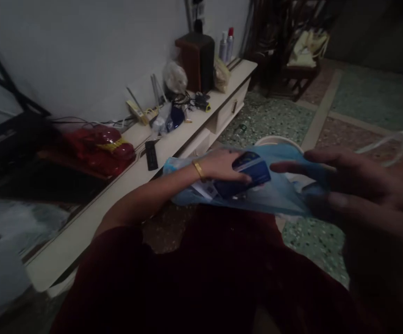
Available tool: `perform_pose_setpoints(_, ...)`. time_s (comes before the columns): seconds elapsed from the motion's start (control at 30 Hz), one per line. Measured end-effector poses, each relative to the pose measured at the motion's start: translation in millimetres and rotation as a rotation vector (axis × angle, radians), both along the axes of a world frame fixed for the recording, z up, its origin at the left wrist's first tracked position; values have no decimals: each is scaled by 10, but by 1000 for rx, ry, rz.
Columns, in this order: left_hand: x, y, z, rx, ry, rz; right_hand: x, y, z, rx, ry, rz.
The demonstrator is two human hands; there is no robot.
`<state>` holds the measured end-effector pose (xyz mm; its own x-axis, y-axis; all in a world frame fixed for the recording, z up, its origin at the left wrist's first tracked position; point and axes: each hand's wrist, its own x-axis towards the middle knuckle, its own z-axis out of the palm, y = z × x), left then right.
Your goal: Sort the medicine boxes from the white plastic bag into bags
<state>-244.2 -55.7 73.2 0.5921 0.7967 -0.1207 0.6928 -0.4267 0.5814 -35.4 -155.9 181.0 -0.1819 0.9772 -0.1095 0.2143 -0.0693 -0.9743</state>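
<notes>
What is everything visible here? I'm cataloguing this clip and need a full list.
Blue packet: one, dark blue, under the left hand, on the plastic bag.
Plastic bag: one, light blue, in front of the person.
Remote control: one, black, on the low shelf.
Low shelf: one, cream, along the wall.
Red bundle: one, red, glossy, on the shelf's left.
Speaker: one, brown and black, at the shelf's far end.
Spray cans: two, silver, beside the speaker.
Chair: one, dark wood, far corner.
Left hand: wearing a gold bangle, gripping the packet.
Right hand: fingers spread, blurred, near the bag.
</notes>
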Motion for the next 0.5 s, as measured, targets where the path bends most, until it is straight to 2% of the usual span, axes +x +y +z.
perform_pose_setpoints(0.07, 149, -112, -55, 254, 146, 128, 30, 51, 27, 35, -5, -56)
perform_pose_setpoints(0.13, 145, -345, -82, 405, 168, 94, 116, 129, 0, 102, -2, -92)
perform_pose_setpoints(0.2, -8, -583, -70, 482, 149, 73, 223, 200, -42, 137, 30, -108)
perform_pose_setpoints(0.23, -133, -674, -58, 515, 141, 131, 270, 227, -57, 138, 47, -112)
perform_pose_setpoints(0.3, -453, -783, -50, 570, 125, 376, 339, 269, -70, 123, 79, -114)
perform_pose_setpoints(0.37, -813, -819, -78, 511, 101, 666, 376, 307, -63, 117, 80, -89)
perform_pose_setpoints(0.4, -983, -831, -100, 407, 88, 773, 384, 328, -59, 117, 69, -68)
perform_pose_setpoints(0.43, -1132, -848, -119, 258, 73, 838, 385, 351, -58, 119, 55, -42)
perform_pose_setpoints(0.5, -1321, -914, -114, -97, 0, 841, 369, 390, -70, 155, -50, -8)
